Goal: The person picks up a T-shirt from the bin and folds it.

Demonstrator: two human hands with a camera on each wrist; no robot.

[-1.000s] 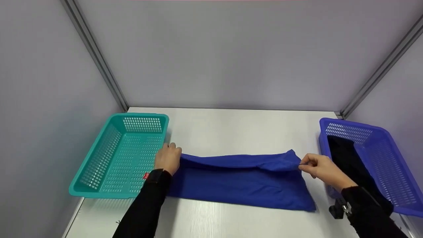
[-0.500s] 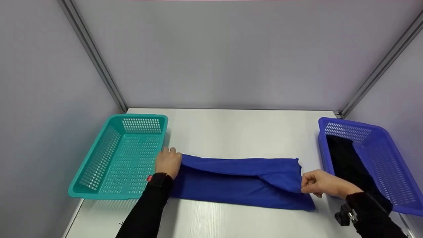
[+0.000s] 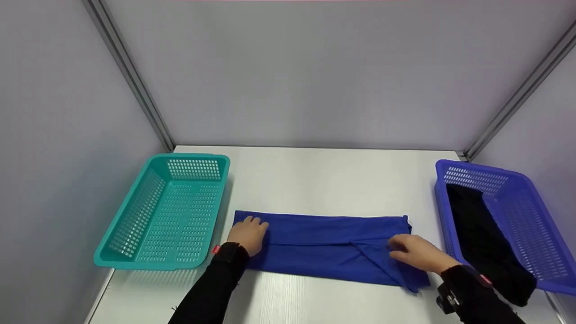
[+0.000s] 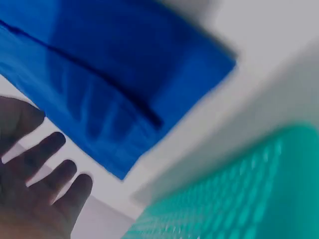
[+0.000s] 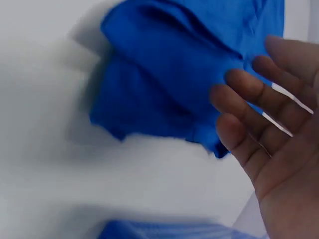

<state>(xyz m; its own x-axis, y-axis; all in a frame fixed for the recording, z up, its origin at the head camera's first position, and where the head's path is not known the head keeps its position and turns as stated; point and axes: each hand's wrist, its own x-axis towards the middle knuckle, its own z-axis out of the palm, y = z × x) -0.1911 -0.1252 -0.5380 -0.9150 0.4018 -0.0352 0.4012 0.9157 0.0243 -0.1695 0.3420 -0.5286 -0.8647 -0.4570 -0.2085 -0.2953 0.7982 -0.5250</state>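
A blue cloth (image 3: 310, 229) lies on the white table as a long folded strip, its upper layer turned down toward the near side. Over its left end is my left hand (image 3: 247, 234); in the left wrist view the fingers (image 4: 75, 194) are spread and hold nothing, casting a shadow on the fabric. My right hand (image 3: 418, 253) hovers at the right end with relaxed, slightly bent fingers (image 5: 244, 102), also holding nothing. At that end a loose flap slants down past the near edge, and the corner (image 5: 112, 124) looks uneven.
Left of the cloth stands a teal perforated basket (image 3: 101, 252) with nothing in it. On the right is a purple-blue basket (image 3: 522, 180) holding a black cloth (image 3: 481, 238) that hangs over its near rim. Grey panels (image 3: 315, 76) enclose the table's back and sides.
My right hand brought the cloth's upper layer down toward me, then let go and moved left. My left hand released the left corner and shifted right over the cloth.
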